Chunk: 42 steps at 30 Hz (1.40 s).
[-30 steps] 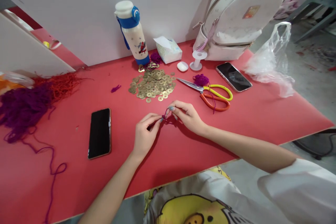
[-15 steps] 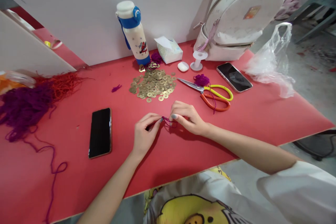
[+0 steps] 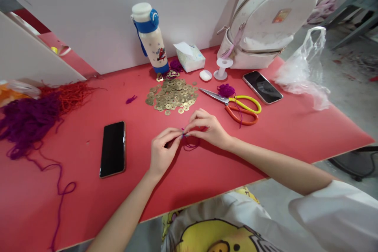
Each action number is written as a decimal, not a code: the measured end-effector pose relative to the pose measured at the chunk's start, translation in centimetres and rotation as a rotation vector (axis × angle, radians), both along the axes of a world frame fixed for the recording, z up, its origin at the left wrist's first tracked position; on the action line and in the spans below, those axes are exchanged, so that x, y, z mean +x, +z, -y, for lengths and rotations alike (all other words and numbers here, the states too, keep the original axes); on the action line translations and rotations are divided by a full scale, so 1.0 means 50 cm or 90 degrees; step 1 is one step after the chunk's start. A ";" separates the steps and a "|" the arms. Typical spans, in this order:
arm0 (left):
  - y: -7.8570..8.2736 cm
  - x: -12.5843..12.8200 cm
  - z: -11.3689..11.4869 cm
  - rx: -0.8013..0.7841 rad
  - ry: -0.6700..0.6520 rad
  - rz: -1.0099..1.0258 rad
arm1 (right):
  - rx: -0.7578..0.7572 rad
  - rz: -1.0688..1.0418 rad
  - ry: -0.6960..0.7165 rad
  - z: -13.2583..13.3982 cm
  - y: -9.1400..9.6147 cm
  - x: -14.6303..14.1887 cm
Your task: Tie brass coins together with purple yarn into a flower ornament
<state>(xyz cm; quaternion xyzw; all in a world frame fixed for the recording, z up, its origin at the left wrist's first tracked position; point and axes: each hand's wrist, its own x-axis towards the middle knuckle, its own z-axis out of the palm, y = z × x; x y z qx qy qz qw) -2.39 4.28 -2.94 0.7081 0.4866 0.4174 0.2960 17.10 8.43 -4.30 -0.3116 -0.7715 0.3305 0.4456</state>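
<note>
My left hand (image 3: pixel 163 149) and my right hand (image 3: pixel 206 128) meet fingertip to fingertip over the red table (image 3: pixel 265 141). Both pinch a short piece of purple thread (image 3: pixel 189 141), which loops down onto the table below the fingers. A pile of brass coins with holes (image 3: pixel 171 96) lies just beyond the hands. Scissors with yellow and orange handles (image 3: pixel 236 106) rest to the right of the coins, a small ball of purple thread (image 3: pixel 226 89) against them.
A black phone (image 3: pixel 112 149) lies left of my left hand, a second phone (image 3: pixel 262 87) at the right. Purple yarn (image 3: pixel 25 122) and red yarn (image 3: pixel 69 94) heap at far left. A bottle (image 3: pixel 150 39), tissue pack (image 3: pixel 189 57), empty spool (image 3: pixel 223 67), white backpack (image 3: pixel 265 19) and plastic bag (image 3: pixel 307 71) stand behind.
My right hand has moved back to the left and its fingertips now touch those of the left hand; the thread loop hangs lower. The left hand has barely moved.
</note>
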 end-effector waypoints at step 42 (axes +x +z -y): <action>-0.005 -0.002 -0.005 -0.052 0.011 0.062 | -0.542 -0.312 0.224 -0.005 0.029 0.008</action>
